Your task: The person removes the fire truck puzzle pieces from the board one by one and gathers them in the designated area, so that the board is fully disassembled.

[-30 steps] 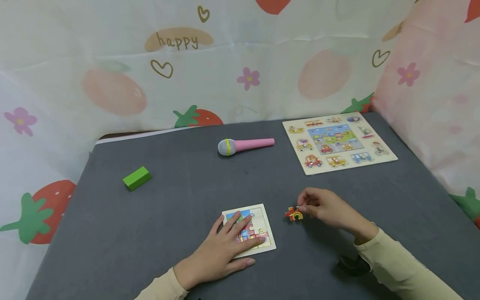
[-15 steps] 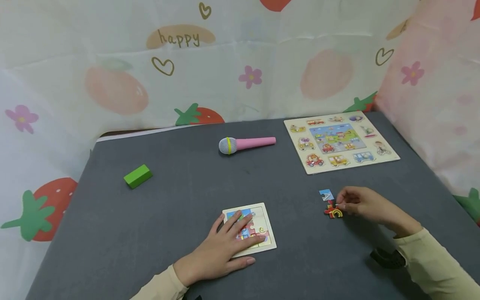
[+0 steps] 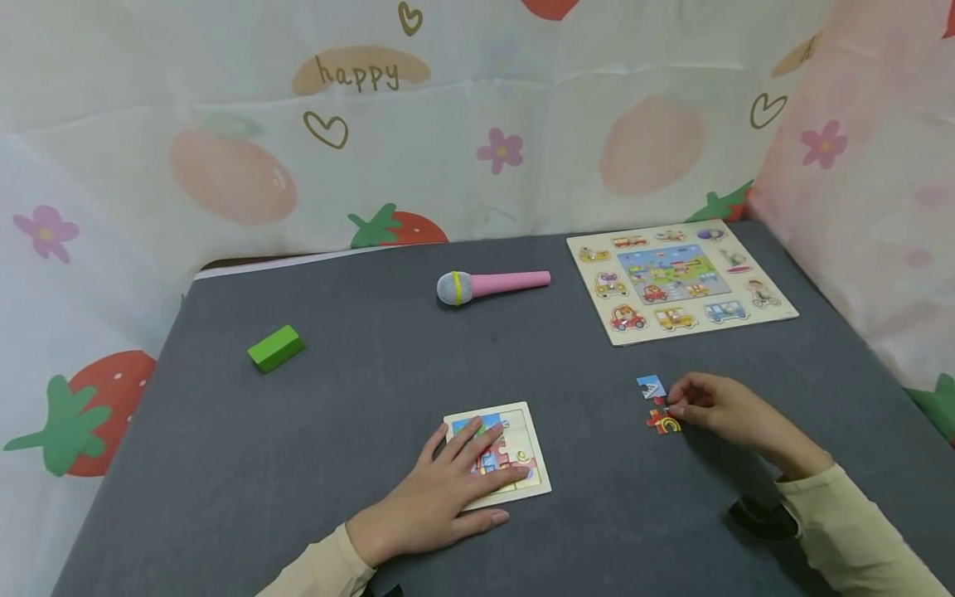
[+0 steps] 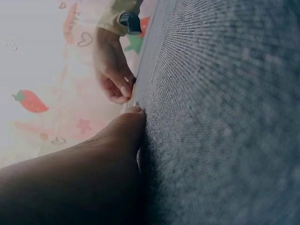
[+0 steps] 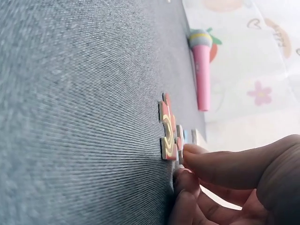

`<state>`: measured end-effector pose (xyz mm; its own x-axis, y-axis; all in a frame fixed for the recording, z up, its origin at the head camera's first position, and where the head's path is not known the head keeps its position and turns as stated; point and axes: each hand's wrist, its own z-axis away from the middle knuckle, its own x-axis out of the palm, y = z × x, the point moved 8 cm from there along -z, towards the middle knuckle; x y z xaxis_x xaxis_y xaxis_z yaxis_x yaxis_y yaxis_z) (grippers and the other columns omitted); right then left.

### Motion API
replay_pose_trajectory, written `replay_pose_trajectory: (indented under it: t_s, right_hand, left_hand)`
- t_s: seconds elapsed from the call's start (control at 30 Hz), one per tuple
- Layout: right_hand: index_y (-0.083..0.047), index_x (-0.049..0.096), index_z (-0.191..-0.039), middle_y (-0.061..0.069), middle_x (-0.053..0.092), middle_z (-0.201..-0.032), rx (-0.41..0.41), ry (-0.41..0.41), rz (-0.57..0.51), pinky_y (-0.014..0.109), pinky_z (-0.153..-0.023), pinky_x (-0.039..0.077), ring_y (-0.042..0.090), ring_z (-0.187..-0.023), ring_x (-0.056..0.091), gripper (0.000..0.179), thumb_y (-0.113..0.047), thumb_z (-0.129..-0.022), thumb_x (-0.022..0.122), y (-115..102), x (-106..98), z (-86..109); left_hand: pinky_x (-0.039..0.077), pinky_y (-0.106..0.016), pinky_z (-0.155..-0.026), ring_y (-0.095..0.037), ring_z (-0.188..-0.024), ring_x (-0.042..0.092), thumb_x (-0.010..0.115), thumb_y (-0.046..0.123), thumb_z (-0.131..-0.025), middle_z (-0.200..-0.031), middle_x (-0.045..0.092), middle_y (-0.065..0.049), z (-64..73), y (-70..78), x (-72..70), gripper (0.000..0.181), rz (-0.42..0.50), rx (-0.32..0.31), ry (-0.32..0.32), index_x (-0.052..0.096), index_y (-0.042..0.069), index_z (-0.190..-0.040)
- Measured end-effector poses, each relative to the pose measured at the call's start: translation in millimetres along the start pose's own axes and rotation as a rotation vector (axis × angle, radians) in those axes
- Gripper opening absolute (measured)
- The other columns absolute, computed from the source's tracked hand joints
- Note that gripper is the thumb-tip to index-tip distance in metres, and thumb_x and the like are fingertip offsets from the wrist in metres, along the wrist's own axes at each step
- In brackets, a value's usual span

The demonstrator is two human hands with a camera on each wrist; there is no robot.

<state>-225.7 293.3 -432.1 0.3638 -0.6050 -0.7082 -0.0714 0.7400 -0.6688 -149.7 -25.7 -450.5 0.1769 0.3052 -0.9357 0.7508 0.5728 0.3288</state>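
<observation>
In the head view my left hand (image 3: 440,493) lies with spread fingers on a small framed jigsaw puzzle (image 3: 531,431), covering much of its picture. In the left wrist view its thumb rests low by the tabletop. My right hand (image 3: 719,414) is on the right side of the table, thumb and curled fingers pinching at the edge of a red-and-yellow puzzle piece (image 3: 664,423). Just beyond it lies a blue puzzle piece (image 3: 652,386) with white marks. In the right wrist view the red-and-yellow piece (image 5: 168,133) lies flat by the fingertips; the fingers partly hide what lies behind it.
A pink toy microphone (image 3: 507,283) lies at mid-back, and a green block (image 3: 276,348) at left. At back right is a larger wooden picture board (image 3: 597,311) with vehicle pieces. A printed curtain (image 3: 522,83) borders the grey table (image 3: 358,398).
My right hand has moved right with the red-and-yellow puzzle piece, which now lies near the blue piece that has come into view. My left hand stays on the framed puzzle.
</observation>
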Motion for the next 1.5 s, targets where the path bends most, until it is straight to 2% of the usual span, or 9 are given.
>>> replay_pose_trajectory:
  t_s: [0.27, 0.37, 0.43, 0.6, 0.73, 0.83, 0.97, 1.17, 1.5]
  right_hand:
    - [-0.002, 0.06, -0.104, 0.005, 0.06, -0.091, 0.026, 0.048, 0.044, 0.026, -0.066, 0.047, 0.012, -0.078, 0.056, 0.024, -0.021, -0.091, 0.067, -4.0, -0.4, 2.0]
    - [-0.003, 0.06, -0.105, 0.004, 0.062, -0.092, 0.004, 0.067, 0.082, 0.029, -0.064, 0.047, 0.013, -0.078, 0.058, 0.024, -0.022, -0.091, 0.067, -21.1, 0.0, 4.9]
    - [-0.006, 0.06, -0.104, 0.002, 0.063, -0.092, -0.038, 0.076, 0.102, 0.029, -0.064, 0.047, 0.012, -0.078, 0.059, 0.023, -0.023, -0.09, 0.067, -43.3, 5.0, 7.5]
    - [-0.011, 0.061, -0.099, -0.004, 0.061, -0.089, -0.242, 0.006, 0.075, 0.026, -0.063, 0.047, 0.006, -0.076, 0.057, 0.018, -0.023, -0.089, 0.069, -110.6, 47.3, 4.5]
    - [-0.011, 0.06, -0.096, -0.005, 0.056, -0.082, -0.316, -0.077, 0.061, 0.024, -0.061, 0.044, 0.004, -0.07, 0.051, 0.018, -0.019, -0.086, 0.072, -138.8, 91.0, -4.1]
    - [-0.01, 0.059, -0.096, -0.004, 0.051, -0.079, -0.319, -0.103, 0.077, 0.023, -0.06, 0.041, 0.005, -0.067, 0.046, 0.022, -0.017, -0.083, 0.075, -142.9, 114.3, -7.4]
    - [-0.013, 0.057, -0.095, -0.003, 0.047, -0.078, -0.295, -0.094, 0.073, 0.023, -0.059, 0.038, 0.006, -0.066, 0.042, 0.025, -0.018, -0.081, 0.077, -139.6, 128.9, -6.8]
    - [-0.015, 0.057, -0.092, -0.004, 0.046, -0.077, -0.292, -0.068, 0.039, 0.023, -0.058, 0.037, 0.005, -0.064, 0.041, 0.024, -0.02, -0.08, 0.078, -139.1, 131.4, -5.2]
    - [-0.012, 0.057, -0.091, -0.003, 0.049, -0.08, -0.329, -0.051, 0.015, 0.022, -0.061, 0.041, 0.006, -0.068, 0.045, 0.023, -0.016, -0.08, 0.078, -144.0, 129.7, -9.8]
  left_hand:
    - [0.009, -0.06, -0.111, -0.025, -0.147, 0.013, 0.039, 0.053, -0.098, -0.157, 0.024, -0.002, -1.1, -6.2, 1.7, 0.051, 0.039, -0.05, -0.034, 0.035, 0.04, -0.147]
    - [0.011, -0.057, -0.111, -0.02, -0.146, 0.017, 0.04, 0.05, -0.099, -0.155, 0.028, 0.003, -2.4, -12.1, -0.8, 0.054, 0.106, -0.092, -0.035, 0.032, 0.032, -0.149]
    - [0.015, -0.055, -0.11, -0.018, -0.145, 0.021, 0.042, 0.051, -0.098, -0.153, 0.032, 0.006, -3.8, -16.2, -3.6, 0.058, 0.135, -0.11, -0.029, 0.031, 0.027, -0.15]
    - [0.025, -0.046, -0.104, -0.011, -0.14, 0.029, 0.049, 0.058, -0.093, -0.148, 0.037, 0.011, -10.5, -22.6, -8.5, 0.066, 0.085, -0.112, -0.028, 0.033, 0.025, -0.148]
    - [0.028, -0.042, -0.099, -0.009, -0.134, 0.035, 0.051, 0.059, -0.092, -0.143, 0.041, 0.009, -16.4, -23.5, -8.6, 0.065, 0.022, -0.101, -0.007, 0.038, 0.024, -0.145]
    - [0.028, -0.043, -0.098, -0.01, -0.131, 0.035, 0.049, 0.059, -0.092, -0.141, 0.041, 0.006, -16.0, -24.8, -4.0, 0.064, 0.024, -0.108, 0.007, 0.04, 0.024, -0.144]
    - [0.026, -0.047, -0.099, -0.012, -0.135, 0.032, 0.048, 0.057, -0.094, -0.144, 0.038, 0.003, -12.0, -25.5, 1.1, 0.061, 0.062, -0.094, 0.034, 0.042, 0.022, -0.144]
    - [0.027, -0.048, -0.101, -0.016, -0.144, 0.022, 0.05, 0.057, -0.093, -0.154, 0.03, 0.001, -8.3, -24.6, -1.5, 0.062, 0.065, -0.06, 0.074, 0.043, 0.021, -0.143]
    - [0.021, -0.049, -0.11, -0.019, -0.142, 0.028, 0.052, 0.053, -0.094, -0.151, 0.035, -0.001, -7.8, -25.6, -8.0, 0.062, 0.03, -0.062, 0.114, 0.043, 0.017, -0.143]
